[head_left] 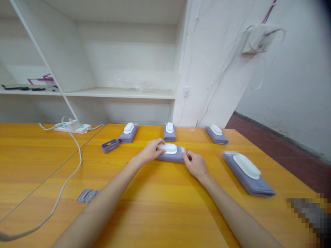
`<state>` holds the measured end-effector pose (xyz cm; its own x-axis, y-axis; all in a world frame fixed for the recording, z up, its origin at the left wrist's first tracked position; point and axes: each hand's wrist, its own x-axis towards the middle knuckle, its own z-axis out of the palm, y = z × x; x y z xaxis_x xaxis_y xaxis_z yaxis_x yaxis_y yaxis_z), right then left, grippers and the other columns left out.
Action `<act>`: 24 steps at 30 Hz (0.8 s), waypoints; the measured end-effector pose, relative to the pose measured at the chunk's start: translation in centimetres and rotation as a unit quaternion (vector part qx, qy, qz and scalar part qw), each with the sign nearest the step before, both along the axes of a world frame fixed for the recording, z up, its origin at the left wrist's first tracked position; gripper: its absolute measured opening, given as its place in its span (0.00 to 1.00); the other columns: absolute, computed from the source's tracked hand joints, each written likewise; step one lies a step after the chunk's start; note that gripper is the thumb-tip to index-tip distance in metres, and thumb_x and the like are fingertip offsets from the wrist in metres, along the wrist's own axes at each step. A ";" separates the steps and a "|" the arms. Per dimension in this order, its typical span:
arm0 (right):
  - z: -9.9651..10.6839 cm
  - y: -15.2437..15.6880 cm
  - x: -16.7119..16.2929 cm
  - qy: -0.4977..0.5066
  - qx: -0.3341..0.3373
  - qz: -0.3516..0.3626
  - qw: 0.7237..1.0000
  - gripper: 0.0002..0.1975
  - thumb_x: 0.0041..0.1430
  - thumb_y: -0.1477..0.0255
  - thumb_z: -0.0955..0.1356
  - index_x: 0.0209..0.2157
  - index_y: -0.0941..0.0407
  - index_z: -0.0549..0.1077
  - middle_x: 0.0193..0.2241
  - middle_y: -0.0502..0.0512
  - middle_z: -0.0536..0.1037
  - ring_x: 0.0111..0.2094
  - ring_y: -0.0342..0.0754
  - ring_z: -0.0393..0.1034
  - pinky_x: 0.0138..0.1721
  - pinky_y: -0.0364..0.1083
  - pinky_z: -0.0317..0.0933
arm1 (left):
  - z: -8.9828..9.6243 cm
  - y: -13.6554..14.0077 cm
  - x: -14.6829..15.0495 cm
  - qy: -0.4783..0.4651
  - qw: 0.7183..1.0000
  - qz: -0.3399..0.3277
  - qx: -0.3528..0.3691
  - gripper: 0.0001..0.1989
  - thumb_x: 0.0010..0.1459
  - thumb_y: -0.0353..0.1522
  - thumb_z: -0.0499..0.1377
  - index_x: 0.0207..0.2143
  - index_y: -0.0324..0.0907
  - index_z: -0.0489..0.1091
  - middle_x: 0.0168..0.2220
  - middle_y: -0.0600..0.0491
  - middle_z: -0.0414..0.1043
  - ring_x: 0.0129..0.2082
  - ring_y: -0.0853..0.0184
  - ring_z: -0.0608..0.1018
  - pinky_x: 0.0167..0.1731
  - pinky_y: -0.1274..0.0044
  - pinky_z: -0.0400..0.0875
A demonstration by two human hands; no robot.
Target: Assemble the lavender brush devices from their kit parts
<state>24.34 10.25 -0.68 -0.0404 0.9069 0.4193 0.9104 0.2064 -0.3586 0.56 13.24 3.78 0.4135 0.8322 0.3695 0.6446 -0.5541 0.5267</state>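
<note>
A purple-grey plastic case (170,157) lies crosswise on the wooden table, with a ribbed white oval piece (169,148) on its top. My left hand (152,151) grips its left end, the thumb resting against the white piece. At the right end, the thumb and bent fingers of my right hand (196,164) pinch the case near a pale strip. Directly behind stands a similar case (170,137) with its own white piece. To the left sits a small hollow purple-grey frame (110,146). Flat purple-grey cut-out parts (88,195) lie beside my left forearm, which partly covers them.
More cases with white tops stand at the back left (128,134), back right (216,135) and right (248,174). A power strip (72,127) and a long white cable (77,165) occupy the left side. Behind the table is a white shelf unit (121,93).
</note>
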 end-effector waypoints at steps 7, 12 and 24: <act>0.1 0.0 -0.1 0.000 -0.005 -0.002 1.000 0.21 0.61 0.59 0.57 0.20 0.55 0.64 0.19 0.51 0.72 0.23 0.43 0.64 0.24 0.43 0.43 | -3.6 -2.5 0.1 -0.044 0.989 0.116 0.082 0.31 0.52 0.44 0.58 0.56 0.41 0.53 0.53 0.45 0.61 0.54 0.58 0.64 0.53 0.66 0.59; 0.4 -0.3 -0.3 0.004 -0.030 -0.011 0.999 0.21 0.61 0.57 0.56 0.25 0.55 0.69 0.22 0.53 0.74 0.25 0.46 0.67 0.26 0.43 0.49 | -4.7 -5.3 1.2 0.054 0.971 0.214 0.094 0.36 0.51 0.47 0.57 0.57 0.40 0.52 0.56 0.40 0.56 0.55 0.52 0.62 0.52 0.62 0.57; -1.1 1.1 0.2 0.061 -0.005 0.139 0.988 0.39 0.48 0.56 0.69 0.59 0.57 0.57 0.55 0.62 0.65 0.55 0.55 0.59 0.56 0.54 0.51 | -4.6 -5.2 1.6 -0.047 0.982 0.180 0.025 0.32 0.51 0.42 0.59 0.57 0.42 0.57 0.55 0.43 0.56 0.56 0.56 0.60 0.55 0.64 0.55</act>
